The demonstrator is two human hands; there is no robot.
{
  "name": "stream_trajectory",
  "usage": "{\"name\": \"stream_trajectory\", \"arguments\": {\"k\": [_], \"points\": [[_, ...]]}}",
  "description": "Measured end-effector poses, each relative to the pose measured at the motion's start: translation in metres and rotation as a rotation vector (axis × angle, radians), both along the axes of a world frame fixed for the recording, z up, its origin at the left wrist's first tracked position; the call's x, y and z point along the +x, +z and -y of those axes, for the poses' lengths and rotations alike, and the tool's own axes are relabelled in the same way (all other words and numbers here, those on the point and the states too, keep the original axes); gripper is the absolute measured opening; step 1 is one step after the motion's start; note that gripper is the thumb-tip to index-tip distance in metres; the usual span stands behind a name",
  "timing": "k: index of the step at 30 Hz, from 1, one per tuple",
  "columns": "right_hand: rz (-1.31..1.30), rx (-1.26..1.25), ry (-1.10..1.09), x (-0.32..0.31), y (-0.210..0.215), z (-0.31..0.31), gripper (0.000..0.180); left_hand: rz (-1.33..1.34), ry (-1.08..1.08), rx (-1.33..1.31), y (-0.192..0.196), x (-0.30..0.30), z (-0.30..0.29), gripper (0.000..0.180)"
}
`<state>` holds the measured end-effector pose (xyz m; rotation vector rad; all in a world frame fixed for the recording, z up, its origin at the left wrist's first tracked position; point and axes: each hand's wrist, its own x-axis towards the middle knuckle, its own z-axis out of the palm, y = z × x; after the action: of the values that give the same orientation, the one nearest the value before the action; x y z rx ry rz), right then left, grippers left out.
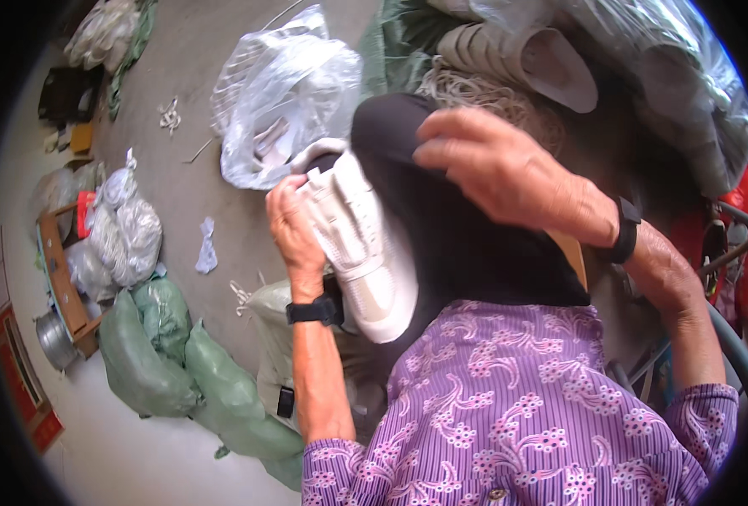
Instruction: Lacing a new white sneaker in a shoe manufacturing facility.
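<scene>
A white sneaker [359, 244] with a thick white sole and dark lining rests against my dark-trousered leg, its toe toward me. My left hand [294, 223] grips it along the side near the ankle opening, fingers wrapped over the edge. Above my thigh, to the right of the shoe, my right hand [500, 164] hovers apart from it. Its fingers are bent and blurred by motion, so whether anything small is between them does not show. Just beyond the sneaker lies a clear plastic bag [285, 101] with pale scraps inside.
White shoes [551, 67] stand nested in a row at the upper right, beside a heap of pale cord [484, 97]. Full green sacks [146, 354] lie at the left near a wooden bench [64, 270]. Metal tubing [732, 341] runs along the right edge.
</scene>
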<state>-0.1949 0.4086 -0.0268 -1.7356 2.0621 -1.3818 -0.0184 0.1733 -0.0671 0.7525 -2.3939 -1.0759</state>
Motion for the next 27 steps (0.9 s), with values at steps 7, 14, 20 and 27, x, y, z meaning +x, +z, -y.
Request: {"name": "stream_trajectory", "arguments": {"k": [7,14,20,27], "points": [[0.515,0.664,-0.597,-0.083,-0.173,-0.091,0.02,0.081,0.042,-0.068,0.006,-0.011,-0.008,0.044],[0.682,0.63,-0.775,-0.07,-0.262,-0.062,0.028,0.153,0.102,-0.037,0.02,-0.012,-0.016,0.044],[0.563,0.23,-0.629,-0.062,-0.16,-0.033,0.02,0.245,0.047,-0.494,0.05,-0.032,-0.027,0.046],[0.495,-0.071,0.007,0.011,0.031,0.017,0.017,0.253,-0.156,1.371,0.12,-0.057,-0.066,0.075]]}}
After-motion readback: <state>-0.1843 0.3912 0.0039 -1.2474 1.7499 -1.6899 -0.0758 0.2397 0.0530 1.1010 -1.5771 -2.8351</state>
